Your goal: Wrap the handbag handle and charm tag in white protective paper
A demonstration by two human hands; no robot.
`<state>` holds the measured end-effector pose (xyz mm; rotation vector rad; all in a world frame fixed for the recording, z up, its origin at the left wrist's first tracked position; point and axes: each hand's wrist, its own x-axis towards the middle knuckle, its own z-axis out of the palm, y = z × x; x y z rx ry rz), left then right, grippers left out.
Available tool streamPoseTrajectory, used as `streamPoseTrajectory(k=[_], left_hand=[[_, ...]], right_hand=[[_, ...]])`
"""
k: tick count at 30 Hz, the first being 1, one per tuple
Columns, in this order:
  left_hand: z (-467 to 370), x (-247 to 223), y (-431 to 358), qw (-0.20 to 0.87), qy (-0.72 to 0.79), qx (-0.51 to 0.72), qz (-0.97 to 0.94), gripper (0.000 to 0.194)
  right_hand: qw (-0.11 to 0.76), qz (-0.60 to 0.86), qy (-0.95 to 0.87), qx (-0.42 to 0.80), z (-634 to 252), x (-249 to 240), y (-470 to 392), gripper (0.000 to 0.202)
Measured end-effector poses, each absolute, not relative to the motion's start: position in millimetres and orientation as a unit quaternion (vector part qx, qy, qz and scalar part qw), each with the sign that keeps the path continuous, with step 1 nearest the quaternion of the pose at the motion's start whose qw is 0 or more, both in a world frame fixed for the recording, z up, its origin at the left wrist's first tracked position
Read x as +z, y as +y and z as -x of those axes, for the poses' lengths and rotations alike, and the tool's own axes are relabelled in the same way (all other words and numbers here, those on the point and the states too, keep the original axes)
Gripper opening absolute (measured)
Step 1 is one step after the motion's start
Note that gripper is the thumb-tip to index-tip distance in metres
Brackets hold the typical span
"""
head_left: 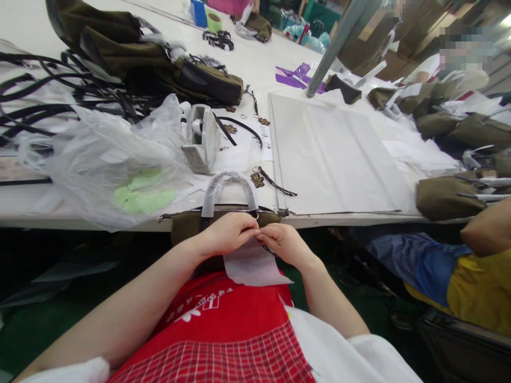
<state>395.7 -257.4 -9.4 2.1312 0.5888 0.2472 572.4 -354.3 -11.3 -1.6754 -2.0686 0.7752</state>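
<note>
An olive bag (183,226) with a zipper leans at the table's front edge, its handle (230,178) standing up in clear plastic wrap. In front of the bag, my left hand (230,232) and my right hand (281,240) meet with fingers pinched together. A black braided cord (268,249) hangs from between my right fingers; whatever my left fingertips pinch is too small to make out. Below both hands a thin white sheet (255,266) drapes over the red apron. On the table just beyond lies a patterned charm (257,180) with its own braided cord.
Left on the white table (247,64) are crumpled plastic (120,143), a tape dispenser (200,138), dark straps and olive bags (151,64). A large white board (331,154) lies right of centre beside a metal pole (333,48). Another person (479,282) sits at the right.
</note>
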Motion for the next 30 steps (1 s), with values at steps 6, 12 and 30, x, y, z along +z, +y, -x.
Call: streamPoseTrajectory(k=[6,12,30], left_hand=[[-399.9,-19.7,-259.8,0.561,0.352,0.088,-0.744,0.025],[-401.2,-25.7,-256.8,0.502,0.325,0.142,-0.789,0.025],[-356.8,-29.6,-262.4,0.319,0.506,0.208,-0.774,0.03]], right_hand=[[0.154,0.591,-0.758,0.229,-572.5,-10.7,-347.7,0.028],[0.164,0.6,-0.742,0.25,-570.8,-14.8,-340.8,0.029],[0.246,0.756,-0.572,0.203,-568.3,-24.2,-353.5,0.018]])
